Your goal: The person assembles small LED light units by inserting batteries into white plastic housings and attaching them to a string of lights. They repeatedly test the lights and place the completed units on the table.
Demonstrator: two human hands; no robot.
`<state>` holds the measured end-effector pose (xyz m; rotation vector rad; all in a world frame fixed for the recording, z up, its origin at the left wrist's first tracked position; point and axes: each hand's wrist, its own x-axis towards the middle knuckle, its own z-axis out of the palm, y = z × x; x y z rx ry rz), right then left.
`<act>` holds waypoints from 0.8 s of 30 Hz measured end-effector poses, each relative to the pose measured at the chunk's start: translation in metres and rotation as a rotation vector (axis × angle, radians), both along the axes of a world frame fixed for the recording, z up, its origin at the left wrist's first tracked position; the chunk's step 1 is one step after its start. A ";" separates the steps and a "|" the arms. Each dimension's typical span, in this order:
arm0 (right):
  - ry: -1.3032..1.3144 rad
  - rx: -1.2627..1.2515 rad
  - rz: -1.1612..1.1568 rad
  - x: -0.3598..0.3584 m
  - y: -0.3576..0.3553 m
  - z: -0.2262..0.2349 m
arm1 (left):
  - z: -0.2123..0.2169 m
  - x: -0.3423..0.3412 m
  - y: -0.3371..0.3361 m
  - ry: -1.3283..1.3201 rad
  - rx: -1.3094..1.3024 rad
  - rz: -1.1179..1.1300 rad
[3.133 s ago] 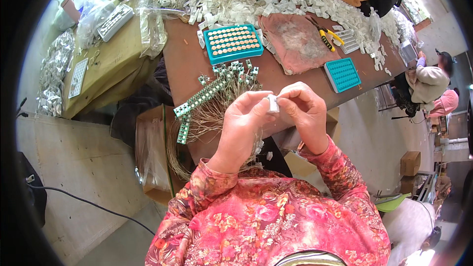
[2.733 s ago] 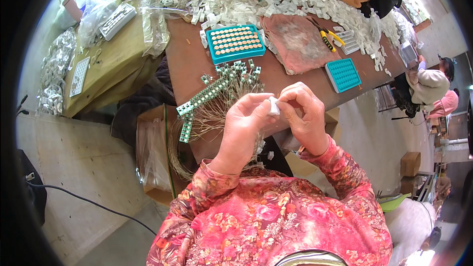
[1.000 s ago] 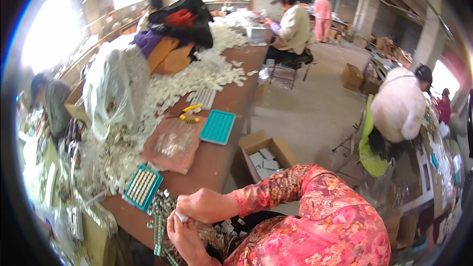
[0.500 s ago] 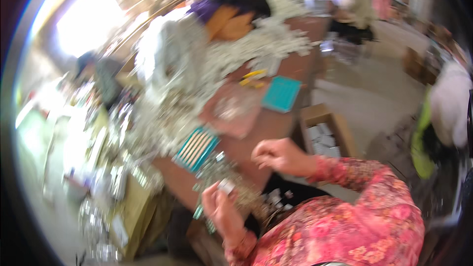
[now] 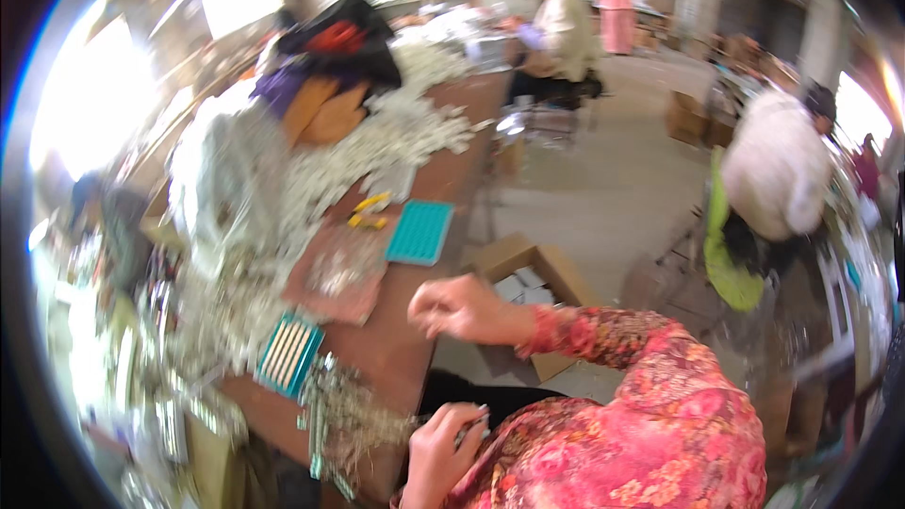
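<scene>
At the near edge of the long brown table (image 5: 396,358) my left hand (image 5: 443,448) sits low, close to my lap, its fingers (image 5: 471,419) curled together around a small, thin, dark piece (image 5: 468,432); the motion blur keeps me from telling what the piece is. Just beside that hand, at the near corner of the table, lies a bundle of thin wires with small green and white parts (image 5: 344,415). My right hand (image 5: 462,306) floats above the table's right edge, well apart from the left, fingers (image 5: 426,306) loosely bent and drawn toward each other; whether they pinch anything I cannot tell. Both forearms wear a pink flowered sleeve (image 5: 603,349).

Further up the table, a teal tray filled with pale rows (image 5: 287,353) rests near the left edge, beside a clear plastic bag (image 5: 339,269). Beyond it lies a second teal tray (image 5: 419,231), near yellow-handled pliers (image 5: 370,210). A broad heap of small white parts (image 5: 377,141) covers the far half, with dark bags (image 5: 339,38) piled behind it.

Below the right edge an open cardboard box (image 5: 533,273) stands on the grey concrete floor (image 5: 613,188). Beyond it, a person in a white top (image 5: 773,165) bends over on the right, and a seated person in a cap (image 5: 556,24) works at the table's far end. Bright light floods from the left.
</scene>
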<state>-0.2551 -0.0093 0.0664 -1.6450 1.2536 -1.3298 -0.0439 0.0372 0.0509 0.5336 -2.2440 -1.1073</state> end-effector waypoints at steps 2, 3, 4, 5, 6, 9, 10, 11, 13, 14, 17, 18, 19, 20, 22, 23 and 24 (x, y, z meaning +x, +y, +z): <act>-0.054 -0.019 0.025 0.002 -0.001 0.006 | -0.014 -0.005 0.002 -0.057 -0.047 -0.024; -0.089 -0.005 0.043 0.002 0.001 0.009 | -0.023 -0.007 0.002 -0.069 -0.097 -0.035; -0.057 0.035 0.030 0.002 0.001 0.011 | -0.033 -0.010 0.003 -0.115 -0.159 -0.009; -0.015 0.056 0.036 0.000 0.003 0.012 | -0.043 -0.012 0.005 -0.171 -0.212 0.005; -0.008 0.071 0.042 0.000 0.004 0.012 | -0.053 -0.014 0.008 -0.216 -0.277 0.060; -0.029 0.069 0.076 0.001 0.005 0.007 | -0.077 -0.016 0.013 -0.361 -0.357 0.090; -0.027 0.081 0.074 0.002 0.004 0.004 | -0.082 -0.015 0.016 -0.446 -0.348 0.069; -0.011 0.104 0.090 0.004 0.003 0.002 | -0.085 -0.013 0.018 -0.476 -0.335 0.044; -0.002 0.133 0.102 0.008 -0.004 0.000 | -0.084 -0.011 0.017 -0.547 -0.311 0.003; -0.002 0.132 0.131 0.010 -0.007 -0.002 | -0.082 -0.012 0.017 -0.573 -0.253 -0.012; 0.052 0.193 0.192 0.031 -0.031 -0.019 | -0.070 -0.006 0.015 -0.341 -0.030 0.003; 0.142 0.176 0.202 0.040 -0.041 -0.028 | -0.065 -0.002 0.016 -0.319 0.029 0.007; 0.200 0.125 0.235 0.050 -0.051 -0.038 | -0.061 0.002 0.016 -0.273 0.031 0.032; 0.321 0.086 0.188 0.060 -0.061 -0.048 | -0.056 0.008 0.017 -0.235 0.045 0.055; 0.487 -0.087 0.171 0.082 -0.077 -0.068 | -0.046 0.022 0.021 -0.183 0.053 0.107; 0.548 -0.107 0.164 0.088 -0.081 -0.074 | -0.042 0.029 0.022 -0.156 0.084 0.132; 0.606 -0.131 0.161 0.094 -0.087 -0.079 | -0.037 0.036 0.024 -0.123 0.101 0.167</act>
